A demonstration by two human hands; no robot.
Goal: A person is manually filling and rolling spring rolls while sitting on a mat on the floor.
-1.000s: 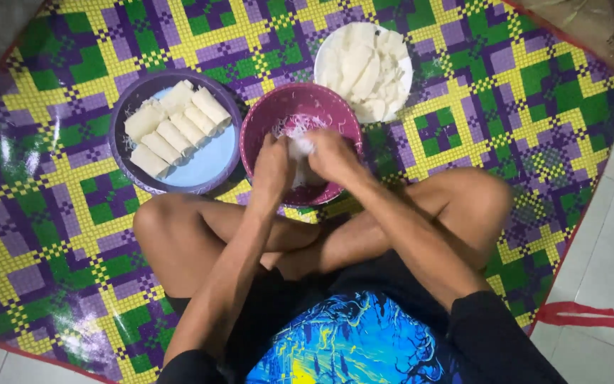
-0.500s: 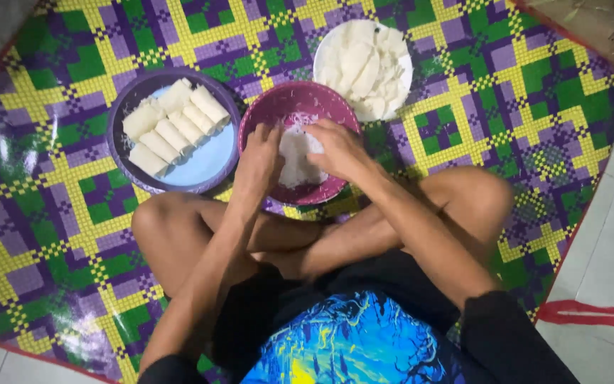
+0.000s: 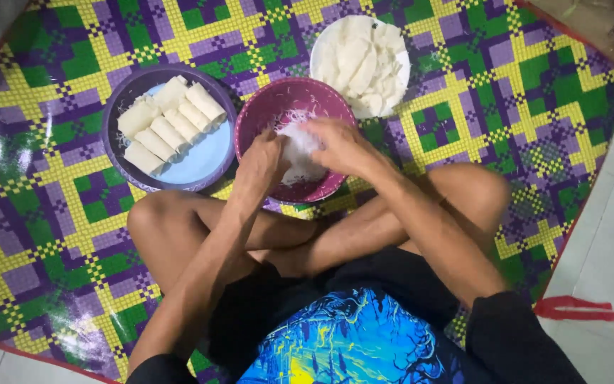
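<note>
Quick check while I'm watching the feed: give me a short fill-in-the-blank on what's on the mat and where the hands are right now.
1. Both the left hand and the right hand are over the ____ bowl.
2. The white rolls lie side by side in the purple dish, which sits to the ____ of that bowl in the picture.
3. The flat white pieces are piled on a ____ plate.
4. Everything rests on a woven ____ patterned in green, yellow and purple.

Missing words: maroon; left; white; mat

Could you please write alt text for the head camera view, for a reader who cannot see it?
A person sitting cross-legged on a woven mat has the left hand and right hand on a white wrapper over a maroon bowl. A purple plate of white rolls lies left; a white plate of wrappers behind.
</note>
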